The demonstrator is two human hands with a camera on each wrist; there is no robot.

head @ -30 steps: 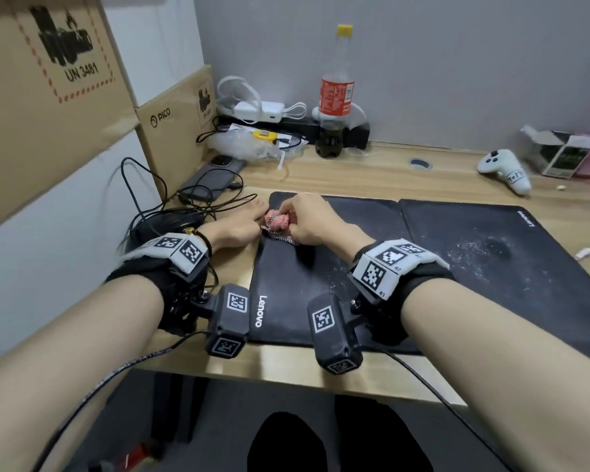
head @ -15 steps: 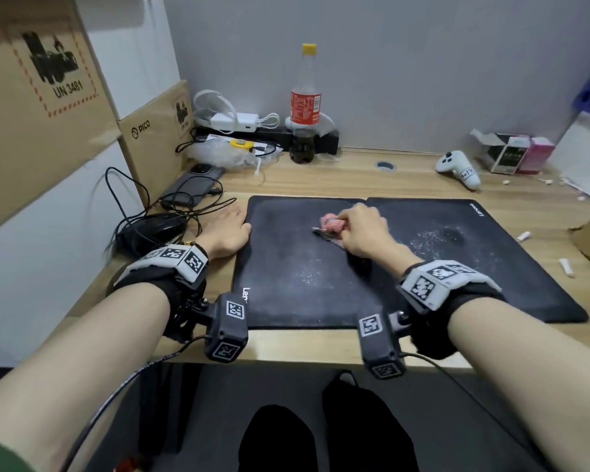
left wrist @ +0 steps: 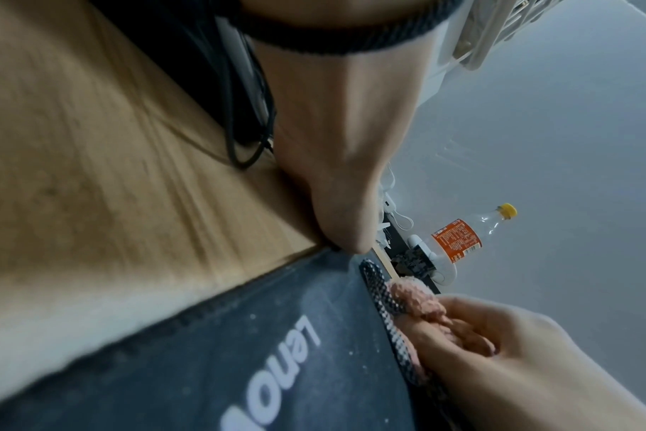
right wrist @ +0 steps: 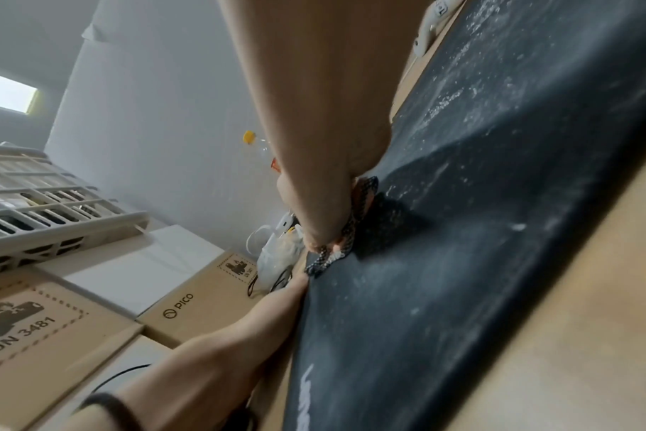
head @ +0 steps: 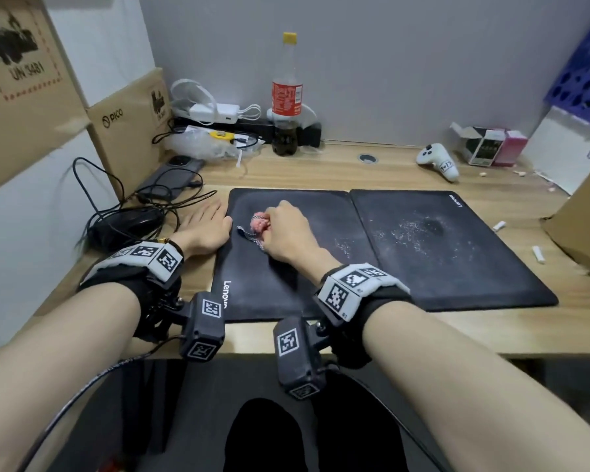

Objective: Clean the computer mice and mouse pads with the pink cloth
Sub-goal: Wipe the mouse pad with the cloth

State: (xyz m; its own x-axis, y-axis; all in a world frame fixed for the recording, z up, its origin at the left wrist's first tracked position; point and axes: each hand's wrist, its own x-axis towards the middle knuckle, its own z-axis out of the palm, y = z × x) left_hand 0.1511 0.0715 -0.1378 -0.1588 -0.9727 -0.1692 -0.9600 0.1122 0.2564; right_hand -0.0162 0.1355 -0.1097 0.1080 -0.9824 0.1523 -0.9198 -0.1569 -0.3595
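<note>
The right hand (head: pixel 286 233) grips the bunched pink cloth (head: pixel 259 223) and presses it onto the left mouse pad (head: pixel 252 284), near that pad's far left part; a checkered edge of the cloth trails out toward the left. The left hand (head: pixel 205 226) lies flat with fingers straight on the tabletop (head: pixel 286 168), its thumb touching the pad's left edge. The right mouse pad (head: pixel 457 260), just beside the left one, carries white specks. A black mouse (head: pixel 126 224) sits among cables at the far left.
</note>
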